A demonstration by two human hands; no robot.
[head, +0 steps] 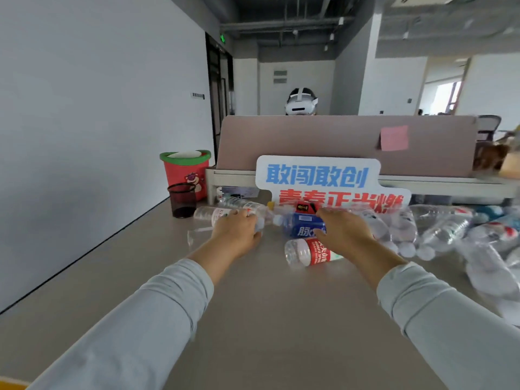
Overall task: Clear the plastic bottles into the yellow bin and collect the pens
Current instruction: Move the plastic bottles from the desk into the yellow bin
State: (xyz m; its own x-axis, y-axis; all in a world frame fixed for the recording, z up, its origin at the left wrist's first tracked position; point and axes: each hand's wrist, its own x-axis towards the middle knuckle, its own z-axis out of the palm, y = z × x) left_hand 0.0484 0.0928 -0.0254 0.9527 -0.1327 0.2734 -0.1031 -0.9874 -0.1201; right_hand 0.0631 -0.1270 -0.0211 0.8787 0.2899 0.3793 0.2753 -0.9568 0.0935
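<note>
Both arms in pale grey sleeves reach forward over a beige table (267, 319). The left hand (239, 232) lies palm down with its fingers curled over a clear bottle (213, 214) lying on its side; how tightly it grips cannot be told. The right hand (343, 232) is laid over a blue-labelled bottle (301, 227), fingers bent around its far side, and again the firmness of the hold is hidden by the back of the hand. Just in front of the right wrist a red-labelled bottle (306, 252) lies on its side, apart from both hands. More clear bottles (447, 229) are heaped to the right, blurred, mixed with white soft shapes that cannot be identified.

Behind the hands stands a cut-out sign (318, 175) with blue and red characters, close to the bottles and blocking the space beyond. To the left sit a black mesh pen cup (182, 199) and, behind it, a red bin with a green rim (185, 170) bearing a bear picture. A small red and black box (305, 206) sits between the sign and the blue-labelled bottle. A pinkish desk divider (309, 136) carries a pink sticky note (394, 137); a white headset (300, 102) shows above it.

A plain white wall runs along the left; the ceiling is dark with exposed pipes.
</note>
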